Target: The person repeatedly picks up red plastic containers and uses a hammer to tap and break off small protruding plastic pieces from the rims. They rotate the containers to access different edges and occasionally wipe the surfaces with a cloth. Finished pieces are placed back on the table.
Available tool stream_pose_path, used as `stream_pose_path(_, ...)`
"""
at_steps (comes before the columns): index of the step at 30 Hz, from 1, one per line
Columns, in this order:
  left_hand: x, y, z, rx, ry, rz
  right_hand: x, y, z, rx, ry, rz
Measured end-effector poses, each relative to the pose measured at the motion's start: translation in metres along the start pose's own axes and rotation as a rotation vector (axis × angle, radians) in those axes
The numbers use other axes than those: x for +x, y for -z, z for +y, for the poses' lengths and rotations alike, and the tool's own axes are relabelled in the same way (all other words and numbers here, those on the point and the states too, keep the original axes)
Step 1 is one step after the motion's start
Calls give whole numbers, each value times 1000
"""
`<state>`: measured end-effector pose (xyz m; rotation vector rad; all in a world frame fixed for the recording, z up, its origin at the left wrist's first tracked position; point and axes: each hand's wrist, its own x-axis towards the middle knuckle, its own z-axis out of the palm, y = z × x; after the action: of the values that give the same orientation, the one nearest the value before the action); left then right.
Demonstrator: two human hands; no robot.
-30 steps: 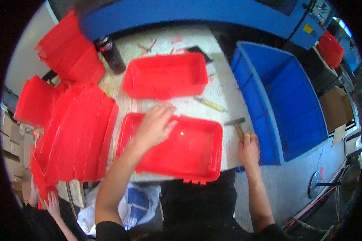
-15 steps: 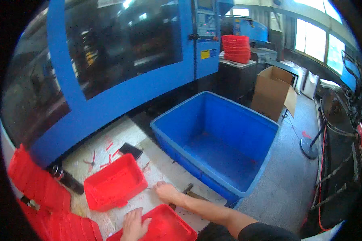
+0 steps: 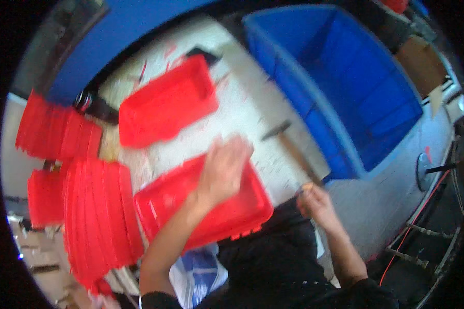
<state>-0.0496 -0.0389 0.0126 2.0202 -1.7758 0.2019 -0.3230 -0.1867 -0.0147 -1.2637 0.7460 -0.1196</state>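
A red plastic tray [image 3: 191, 206] lies in front of me at the near side of the worktable. My left hand [image 3: 224, 167] is over its far rim, fingers stretched out and blurred by motion; whether it touches the rim I cannot tell. Off the tray's right side, my right hand [image 3: 315, 205] is closed around a small object with an orange-yellow spot, too blurred to name. Just beyond that hand lies a hammer [image 3: 296, 154] with a wooden handle. A second red tray [image 3: 165, 105] sits farther back on the table.
Stacks of red trays [image 3: 100, 211] stand on the left, beside a dark bottle [image 3: 95, 108]. A large blue bin [image 3: 314, 103] stands at the right of the table [image 3: 242, 113]. Red scraps and a black flat object [image 3: 203, 54] lie at the back. A cardboard box [image 3: 423, 64] is far right.
The view has tilted down toward the table. My right hand has moved from the tabletop near the far tray to the near right, now closed. My left hand has shifted to the near tray's far rim.
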Motion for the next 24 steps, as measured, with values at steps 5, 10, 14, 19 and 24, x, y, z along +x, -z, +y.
stream_pose_path(5,19,9,-19,-42,429,-176,27,-25,-13,-15,59,-129)
stream_pose_path(10,23,4,-19,72,402,-170,71,-55,-42,-87,31,-199)
stream_pose_path(14,22,-2,-22,59,418,-136,99,-69,-50,-137,107,-190)
stream_pose_path(19,21,-5,-25,15,422,-110,116,-76,-50,-144,57,-194)
stream_pose_path(24,23,-5,-24,45,431,-116,113,-78,-50,-141,29,-177)
